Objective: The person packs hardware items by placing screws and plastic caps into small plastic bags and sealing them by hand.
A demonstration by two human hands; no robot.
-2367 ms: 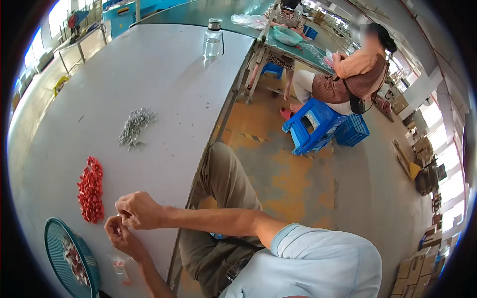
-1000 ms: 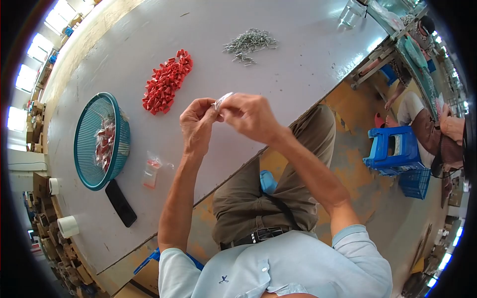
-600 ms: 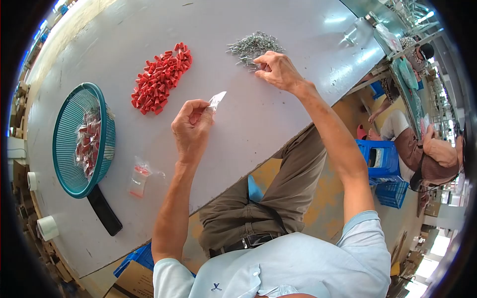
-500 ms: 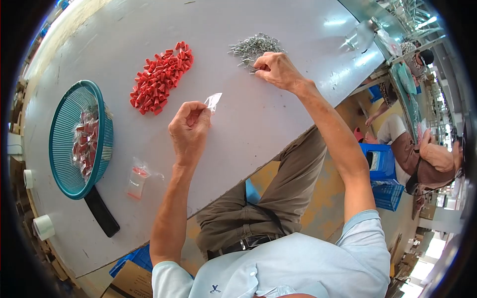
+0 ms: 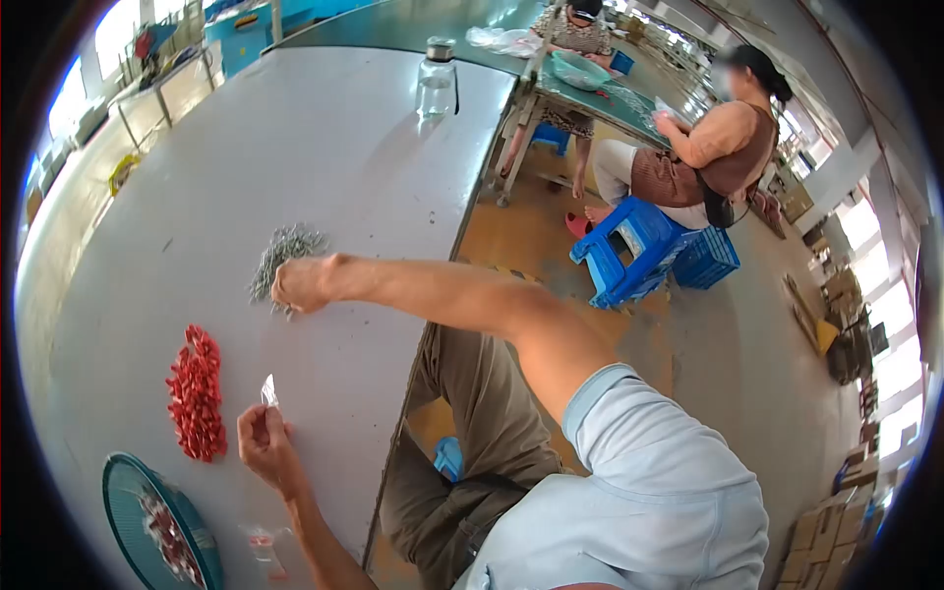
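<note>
My left hand [image 5: 267, 447] pinches a small clear plastic bag [image 5: 270, 391] that sticks up past the fingertips. At the near edge of a pile of small grey metal pieces [image 5: 292, 242], possibly screws or rivets, my right hand [image 5: 303, 284] is closed with its fingers bent down. What its fingertips hold, if anything, is hidden. A heap of small red tapered plastic caps [image 5: 196, 395] lies left of my left hand. Below that heap stands a teal mesh basket [image 5: 114, 492] with filled clear bags inside. One clear packet with red pieces [image 5: 264, 553] lies right of the basket.
A glass bottle [image 5: 435, 90] stands near the table's far right corner. Beyond the table edge are a blue stool [image 5: 629, 251] and a blue crate [image 5: 710, 261]. A seated person [image 5: 733, 138] works at a green table, with another person [image 5: 572, 34] behind it.
The camera view has turned, so the table items appear farther left and lower, and more of the room shows. My right hand stays at the metal pile; my left still holds the bag.
</note>
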